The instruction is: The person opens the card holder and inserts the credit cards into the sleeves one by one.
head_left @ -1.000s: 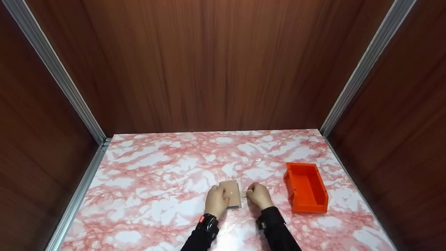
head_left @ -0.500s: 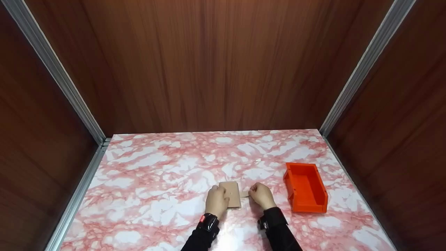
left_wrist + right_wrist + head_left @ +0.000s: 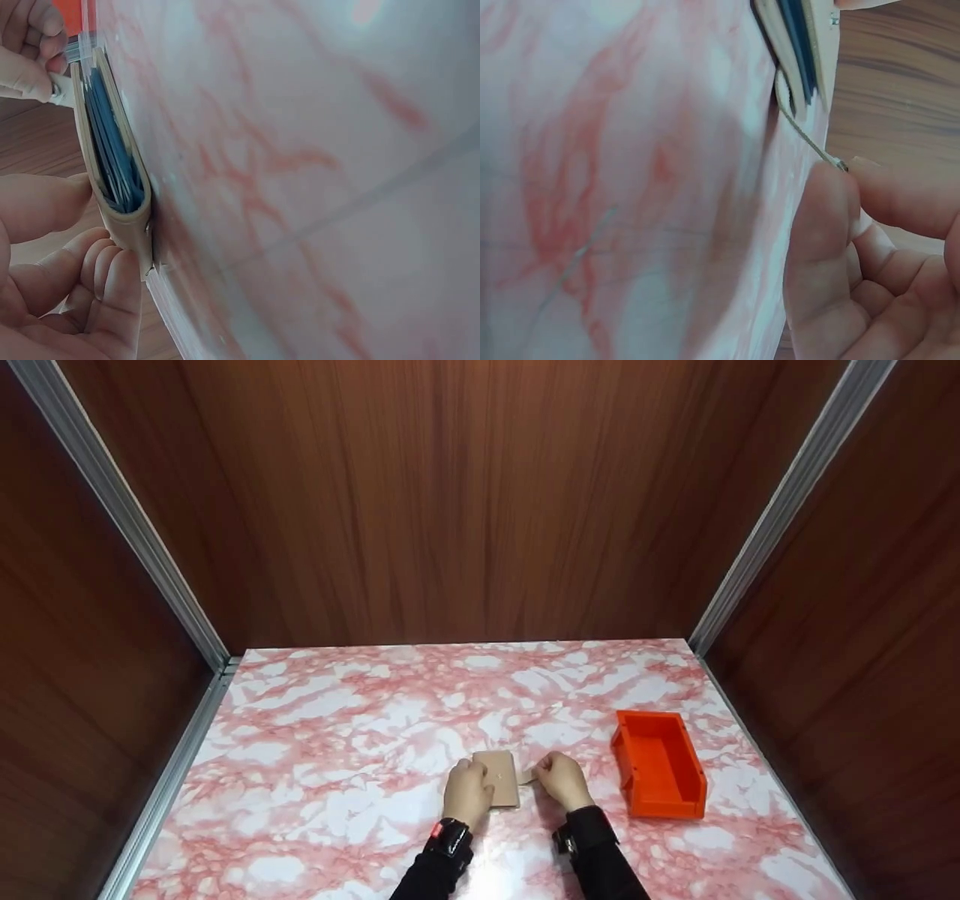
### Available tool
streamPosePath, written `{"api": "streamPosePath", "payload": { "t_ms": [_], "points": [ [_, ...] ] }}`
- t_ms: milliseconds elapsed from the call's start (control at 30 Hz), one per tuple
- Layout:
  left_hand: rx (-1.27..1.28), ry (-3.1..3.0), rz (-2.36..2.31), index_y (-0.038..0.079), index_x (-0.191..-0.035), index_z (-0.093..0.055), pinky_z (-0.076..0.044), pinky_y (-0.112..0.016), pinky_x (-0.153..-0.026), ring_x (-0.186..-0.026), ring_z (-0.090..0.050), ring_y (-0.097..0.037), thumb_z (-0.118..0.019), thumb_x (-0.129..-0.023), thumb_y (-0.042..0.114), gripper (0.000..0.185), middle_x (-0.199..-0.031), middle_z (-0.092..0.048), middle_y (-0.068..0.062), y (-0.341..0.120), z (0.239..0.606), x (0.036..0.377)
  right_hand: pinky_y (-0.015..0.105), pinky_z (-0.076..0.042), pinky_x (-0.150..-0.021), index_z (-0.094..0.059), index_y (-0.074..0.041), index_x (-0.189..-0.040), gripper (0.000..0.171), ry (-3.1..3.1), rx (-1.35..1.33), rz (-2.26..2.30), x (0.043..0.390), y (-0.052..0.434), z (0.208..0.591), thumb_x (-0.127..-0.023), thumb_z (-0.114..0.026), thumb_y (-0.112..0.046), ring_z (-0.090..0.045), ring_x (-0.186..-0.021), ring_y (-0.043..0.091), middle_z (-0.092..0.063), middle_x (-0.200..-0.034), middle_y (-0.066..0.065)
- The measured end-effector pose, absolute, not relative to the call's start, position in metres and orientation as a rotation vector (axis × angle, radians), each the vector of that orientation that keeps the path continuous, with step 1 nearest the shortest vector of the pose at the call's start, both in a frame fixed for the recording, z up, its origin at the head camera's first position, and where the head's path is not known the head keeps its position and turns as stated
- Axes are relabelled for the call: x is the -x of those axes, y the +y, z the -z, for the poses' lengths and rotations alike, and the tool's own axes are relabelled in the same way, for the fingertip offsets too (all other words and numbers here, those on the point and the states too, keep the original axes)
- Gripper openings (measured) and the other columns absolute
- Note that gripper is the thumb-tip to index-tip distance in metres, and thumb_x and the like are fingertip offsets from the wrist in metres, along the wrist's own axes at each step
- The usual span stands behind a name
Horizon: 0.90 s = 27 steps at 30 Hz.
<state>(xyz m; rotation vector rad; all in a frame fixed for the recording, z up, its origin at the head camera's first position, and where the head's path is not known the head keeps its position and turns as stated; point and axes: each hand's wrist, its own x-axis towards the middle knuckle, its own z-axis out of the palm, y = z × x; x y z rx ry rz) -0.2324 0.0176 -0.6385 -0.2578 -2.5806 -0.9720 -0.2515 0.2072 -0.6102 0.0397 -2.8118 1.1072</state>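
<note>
A tan card holder [image 3: 503,781] lies on the marbled tabletop, with blue inner sleeves [image 3: 106,142] between its covers. My left hand [image 3: 466,796] holds it by the left side; in the left wrist view the thumb touches the upper cover and the curled fingers are at the folded spine. From the opposite side of the holder a short closure strap [image 3: 808,139] sticks out. Thumb and index finger of my right hand [image 3: 562,782] pinch the strap's tip, which has a small metal snap. Another snap part [image 3: 834,20] shows on the upper cover.
An orange plastic bin [image 3: 667,804] stands to the right of my right hand. The pink and white tabletop [image 3: 330,780] is bounded by dark wood panels [image 3: 457,510] at the back and both sides, with metal rails in the corners.
The card holder's upper cover lies flatter than one second ago. My right hand has shifted slightly right with the strap, and more of the strap shows. My left hand has stayed nearly still.
</note>
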Motion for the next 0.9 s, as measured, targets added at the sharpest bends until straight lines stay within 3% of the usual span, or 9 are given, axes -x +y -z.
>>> {"api": "streamPosePath", "payload": {
  "t_ms": [333, 667, 900],
  "points": [
    [0.257, -2.583, 0.962, 0.0, -0.082, -0.062, -0.049, -0.044, -0.067, -0.074, -0.058, -0.031, -0.081, -0.068, 0.003, 0.023, -0.079, -0.053, -0.009, 0.017, 0.639, 0.233, 0.033, -0.045, -0.057, -0.061, -0.007, -0.072, 0.014, -2.778, -0.08, -1.113, 0.255, 0.193, 0.603, -0.081, -0.072, -0.007, -0.05, -0.058, 0.015, -0.056, -0.063, -0.001],
    [0.253, -2.617, 0.944, 0.002, -0.082, -0.064, -0.05, -0.043, -0.068, -0.076, -0.059, -0.031, -0.082, -0.068, 0.004, 0.023, -0.08, -0.054, -0.008, 0.017, 0.639, 0.234, 0.035, -0.049, -0.063, -0.061, -0.005, -0.075, 0.014, -2.774, -0.184, -1.115, 0.257, 0.178, 0.604, -0.086, -0.071, -0.004, -0.056, -0.063, 0.016, -0.06, -0.067, 0.001],
    [0.261, -2.627, 0.938, 0.001, -0.083, -0.064, -0.049, -0.043, -0.068, -0.076, -0.058, -0.03, -0.082, -0.069, 0.004, 0.024, -0.081, -0.054, -0.008, 0.017, 0.638, 0.234, 0.031, -0.051, -0.057, -0.059, -0.005, -0.074, 0.017, -2.803, -0.229, -1.121, 0.258, 0.169, 0.605, -0.088, -0.068, -0.002, -0.057, -0.057, 0.014, -0.057, -0.064, 0.0]
  ]
}}
